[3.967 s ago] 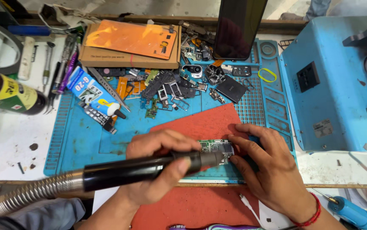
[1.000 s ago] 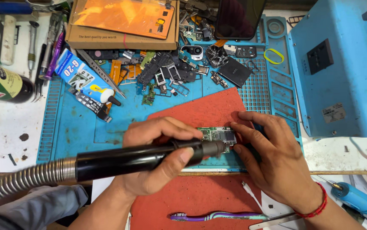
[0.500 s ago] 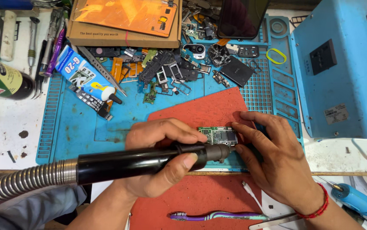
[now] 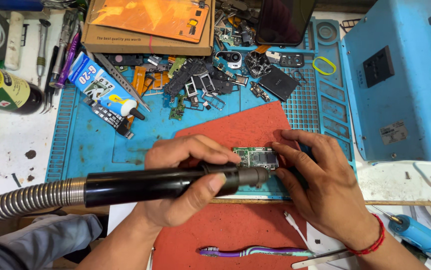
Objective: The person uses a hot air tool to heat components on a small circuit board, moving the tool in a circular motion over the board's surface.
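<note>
Two hands (image 4: 190, 170) (image 4: 325, 185) are working over one circuit board (image 4: 255, 157); one toothbrush (image 4: 255, 251), one bottle (image 4: 5, 90) and one glue tube (image 4: 106, 90) are lying nearby.

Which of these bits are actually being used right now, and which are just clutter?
In use: left hand gripping the black hot-air nozzle; right hand steadying the small circuit board on the red pad.

Lying about: toothbrush, glue tube, cardboard box, yellow ring.

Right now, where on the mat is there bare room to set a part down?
Bare blue mat lies left of the left hand, below the glue tube. A bare strip of red pad sits above the circuit board. The loose parts along the mat's top leave no gaps; the right hand covers the pad's right corner.
</note>
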